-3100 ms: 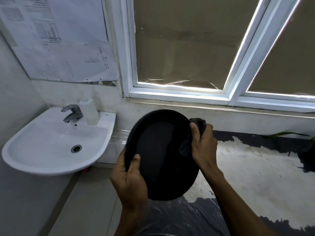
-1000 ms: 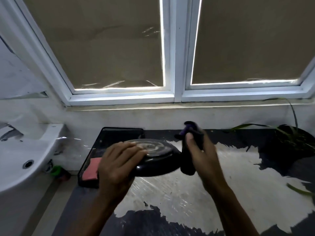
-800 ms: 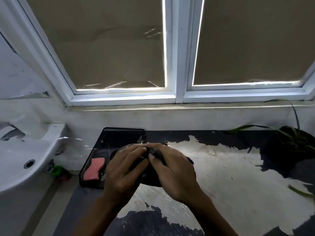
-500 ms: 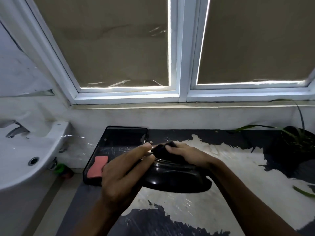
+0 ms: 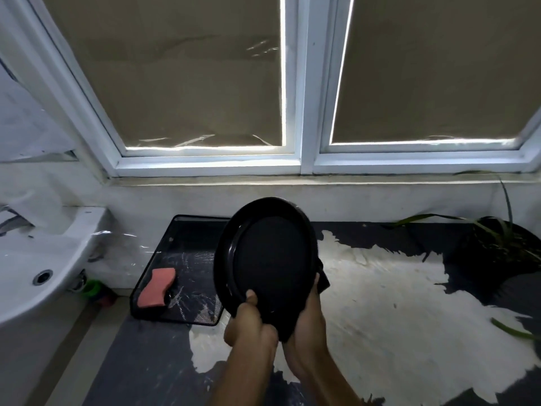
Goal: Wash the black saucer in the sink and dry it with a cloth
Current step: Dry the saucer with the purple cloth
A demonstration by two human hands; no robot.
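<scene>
Black and smooth, the saucer point(image 5: 268, 259) stands nearly on edge above the tabletop point(image 5: 395, 312), well apart from the sink point(image 5: 35, 276), likely tilted so its face can be dried. Left hand point(image 5: 248, 320) grip clenches its lower rim, thumb on the raised ring. Right hand point(image 5: 308, 320) grip cups the back, pressing a dark cloth point(image 5: 322, 281) there. Beside it, a mesh tray point(image 5: 193, 247) holds a pink sponge point(image 5: 156, 287).

No legible text, label, brand or number anywhere in view.
</scene>
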